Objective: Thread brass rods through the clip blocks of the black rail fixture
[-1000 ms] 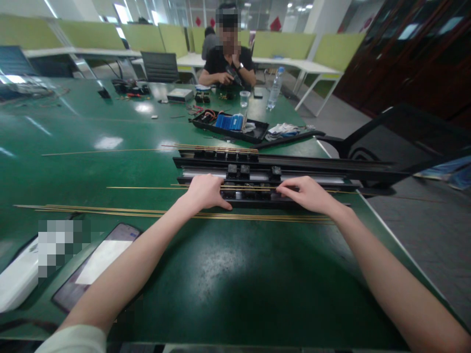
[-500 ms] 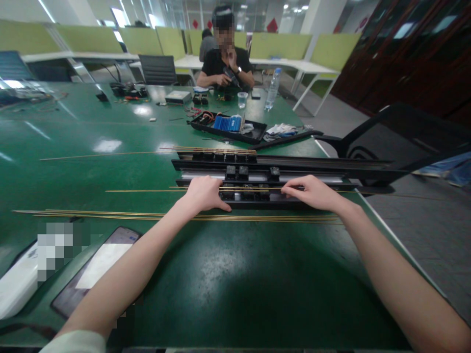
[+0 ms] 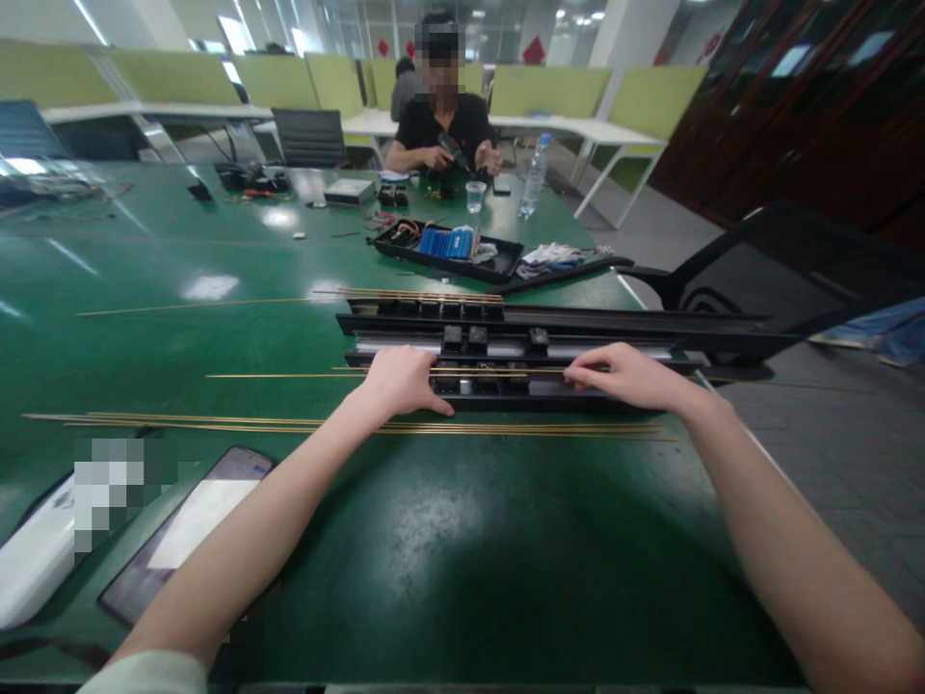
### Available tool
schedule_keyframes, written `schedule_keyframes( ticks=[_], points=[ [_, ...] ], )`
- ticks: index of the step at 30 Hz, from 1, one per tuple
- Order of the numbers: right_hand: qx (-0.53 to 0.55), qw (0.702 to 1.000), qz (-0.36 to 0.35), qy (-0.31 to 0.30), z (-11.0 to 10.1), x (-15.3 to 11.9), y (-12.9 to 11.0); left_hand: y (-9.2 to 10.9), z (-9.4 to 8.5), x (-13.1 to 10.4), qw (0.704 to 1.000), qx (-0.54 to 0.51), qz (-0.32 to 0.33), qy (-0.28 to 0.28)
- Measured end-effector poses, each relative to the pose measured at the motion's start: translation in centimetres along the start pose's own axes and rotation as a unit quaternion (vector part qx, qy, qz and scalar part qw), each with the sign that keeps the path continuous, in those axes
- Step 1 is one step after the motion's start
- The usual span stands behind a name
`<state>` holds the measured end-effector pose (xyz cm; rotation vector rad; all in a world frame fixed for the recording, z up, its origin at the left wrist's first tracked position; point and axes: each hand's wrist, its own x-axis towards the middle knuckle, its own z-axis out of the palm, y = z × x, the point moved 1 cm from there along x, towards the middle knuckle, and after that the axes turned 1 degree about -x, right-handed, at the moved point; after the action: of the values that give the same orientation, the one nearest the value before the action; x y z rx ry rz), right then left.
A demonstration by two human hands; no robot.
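My left hand is closed over the left part of the nearest black channel, thumb along its near side. Thin brass-coloured rods run through or over the small black blocks inside that channel and pass under my left hand. To the right of the blocks, my right hand pinches one thin rod between thumb and fingertips. Just behind lies a second channel with black blocks on a pale strip. Several loose brass-coloured rods lie on the table in front of my hands.
A third channel lies farther back with rods on it. Beyond are a black tray with blue parts, gloves, a cup and a bottle. A phone lies left. Across the table sits a person holding a dark tool.
My right hand has shifted slightly right along the rod. My left hand stays in place on the channel. The person across has lowered a hand from the face.
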<state>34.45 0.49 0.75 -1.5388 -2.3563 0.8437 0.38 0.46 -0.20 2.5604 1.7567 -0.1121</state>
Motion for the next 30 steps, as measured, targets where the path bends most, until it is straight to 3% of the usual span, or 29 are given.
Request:
schedule_keyframes(
  ticks=[19,30],
  points=[
    [-0.030,0.999,0.028,-0.026,-1.4,-0.5,1.5,-0.1,0.1,0.1,1.000,-0.007,0.005,0.004],
    [-0.014,0.998,0.040,-0.053,-1.9,-0.8,1.2,-0.2,0.3,0.2,1.000,-0.002,0.007,0.011]
  ],
)
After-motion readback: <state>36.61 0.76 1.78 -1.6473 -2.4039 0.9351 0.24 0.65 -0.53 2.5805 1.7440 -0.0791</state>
